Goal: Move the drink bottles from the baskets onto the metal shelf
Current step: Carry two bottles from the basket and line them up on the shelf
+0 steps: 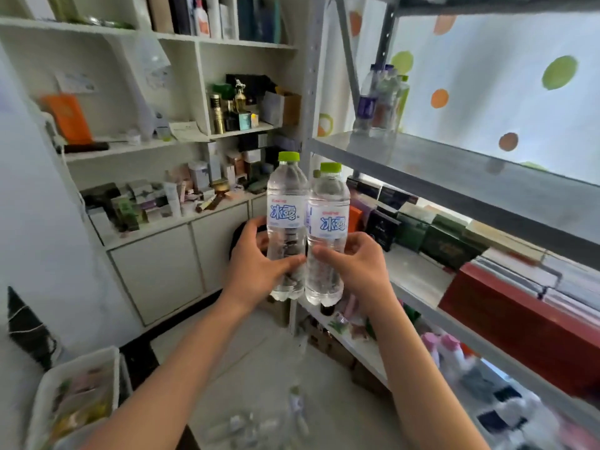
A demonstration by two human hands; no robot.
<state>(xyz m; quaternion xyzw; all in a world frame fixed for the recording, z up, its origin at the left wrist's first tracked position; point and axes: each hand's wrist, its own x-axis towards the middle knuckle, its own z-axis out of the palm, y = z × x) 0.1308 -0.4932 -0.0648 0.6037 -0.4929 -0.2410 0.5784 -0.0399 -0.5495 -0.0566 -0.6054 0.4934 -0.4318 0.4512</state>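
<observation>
Two clear water bottles with green caps and blue-lettered white labels stand upright in mid-air, side by side and touching. My left hand [256, 261] grips the lower half of the left bottle [287, 203]. My right hand [354, 261] grips the lower half of the right bottle [328, 219]; a third green cap shows just behind it. They hover in front of the grey metal shelf [454, 177], below its upper board. Several bottles [380, 102] stand at the back left of that board. A white basket [78, 378] sits at the lower left; blurred bottles [259, 423] lie below my arms.
White wall shelving [201, 138] full of small boxes and perfume bottles fills the left. The metal shelf's lower boards carry dark boxes [431, 235], a red box [519, 316] and pink bottles [448, 352]. A dotted curtain hangs behind the shelf.
</observation>
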